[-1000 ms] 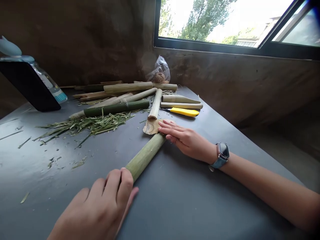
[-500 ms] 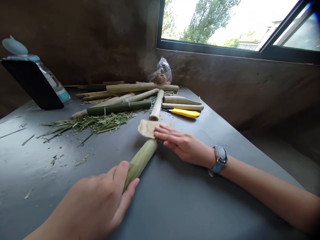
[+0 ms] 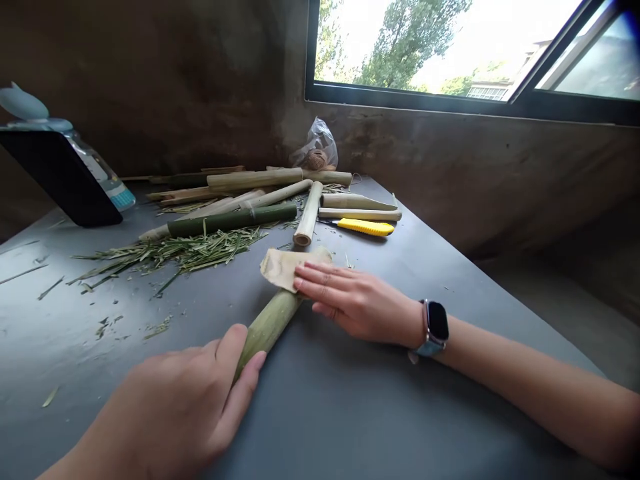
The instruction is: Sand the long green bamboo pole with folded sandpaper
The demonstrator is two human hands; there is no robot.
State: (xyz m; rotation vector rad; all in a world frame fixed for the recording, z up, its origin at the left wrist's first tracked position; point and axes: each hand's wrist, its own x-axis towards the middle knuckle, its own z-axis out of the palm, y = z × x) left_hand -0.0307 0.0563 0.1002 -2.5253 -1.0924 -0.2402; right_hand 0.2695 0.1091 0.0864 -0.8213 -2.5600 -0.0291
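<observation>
My left hand (image 3: pixel 190 393) is wrapped round the near end of a pale green bamboo tube (image 3: pixel 273 320), which slants away over the grey table. Across the tube's upper part lies a beige sheet, perhaps sandpaper (image 3: pixel 281 269). My right hand (image 3: pixel 350 300), with a watch on its wrist, presses that sheet against the tube, its fingers together on top. The far tip of the tube shows just beyond the sheet. Past it lies another short bamboo tube (image 3: pixel 309 215), its open end facing me.
A yellow cutter (image 3: pixel 366 227) lies beside split bamboo pieces (image 3: pixel 359 201). Green shavings (image 3: pixel 185 252) and a dark green bamboo (image 3: pixel 230 220) are at the left. A phone (image 3: pixel 65 177) leans on a bottle (image 3: pixel 117 190). Twine in a plastic bag (image 3: pixel 317 150) stands at the back.
The beige sheet and my right hand have moved down along the tube towards me, and the tube's far tip now shows. My left hand still grips the tube. The view has shifted slightly.
</observation>
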